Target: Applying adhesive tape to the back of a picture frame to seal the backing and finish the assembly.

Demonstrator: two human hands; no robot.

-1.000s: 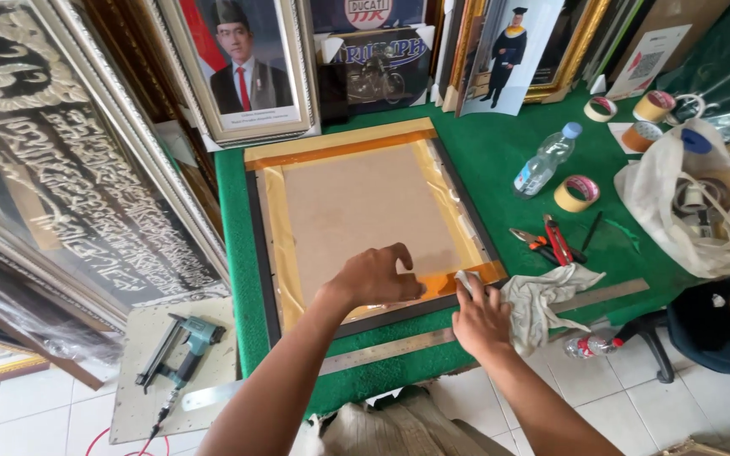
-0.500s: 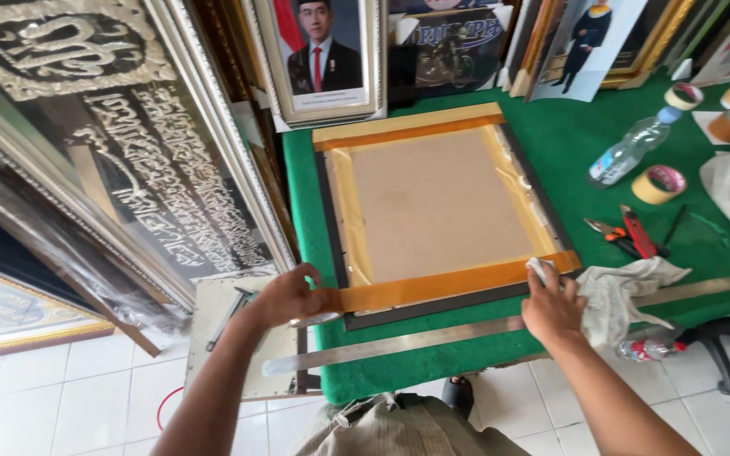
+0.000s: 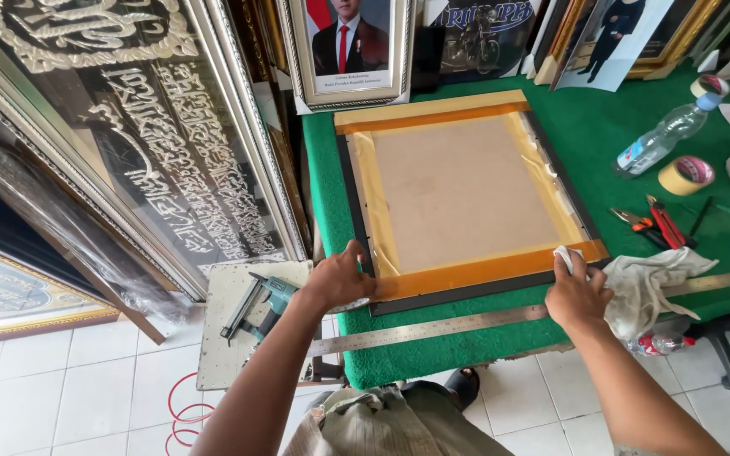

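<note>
A black picture frame lies face down on the green table, its brown backing board edged with tan and orange tape. My left hand grips the frame's near left corner, thumb on the tape. My right hand rests at the near right corner, fingers closed on a small white wad pressed to the tape. A long steel ruler lies along the table's front edge, just below both hands.
A white rag lies beside my right hand. Red-handled pliers, a tape roll and a plastic bottle sit to the right. A pneumatic stapler rests on a low stand at left. Framed pictures lean at left and back.
My left hand slid from the middle of the frame's near edge to its left corner. My right hand stayed at the right corner. The view shifted left.
</note>
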